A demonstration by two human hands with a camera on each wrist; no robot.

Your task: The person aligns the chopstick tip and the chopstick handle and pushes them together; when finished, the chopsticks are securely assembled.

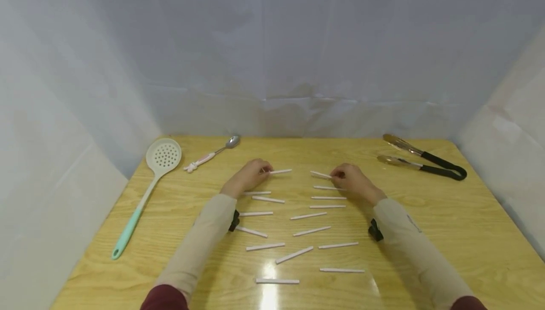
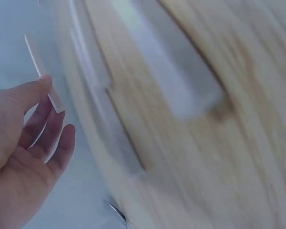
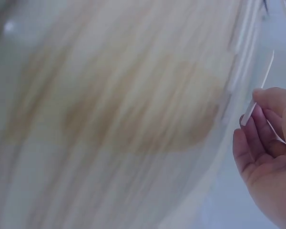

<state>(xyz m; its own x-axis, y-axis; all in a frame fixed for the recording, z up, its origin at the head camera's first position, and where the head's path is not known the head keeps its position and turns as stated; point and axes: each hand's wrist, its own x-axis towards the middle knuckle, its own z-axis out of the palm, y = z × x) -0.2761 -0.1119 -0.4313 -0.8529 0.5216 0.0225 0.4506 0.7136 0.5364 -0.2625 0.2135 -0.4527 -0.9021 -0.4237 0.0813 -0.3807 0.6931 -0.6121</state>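
Note:
Over the far middle of the table, my left hand (image 1: 254, 174) pinches one end of a thin white stick (image 1: 281, 172) between thumb and fingers. Its free end points right, towards the centre. Opposite it, my right hand (image 1: 352, 180) pinches another thin white stick (image 1: 320, 174), which points left. In the left wrist view, thumb and fingertips grip the left stick (image 2: 33, 55) near its lower end. The right wrist view likewise has the right stick (image 3: 265, 71) between thumb and fingers. Several similar white sticks lie apart in two rough columns, among them a stick (image 1: 277, 281) nearest the front.
A skimmer (image 1: 163, 155) with a mint handle lies at the left. Behind my left hand is a spoon (image 1: 232, 142) with a pink and white handle. Black-handled tongs (image 1: 443, 165) lie spread at the far right. Pale sheeting (image 1: 298, 54) surrounds the wooden table (image 1: 447, 225).

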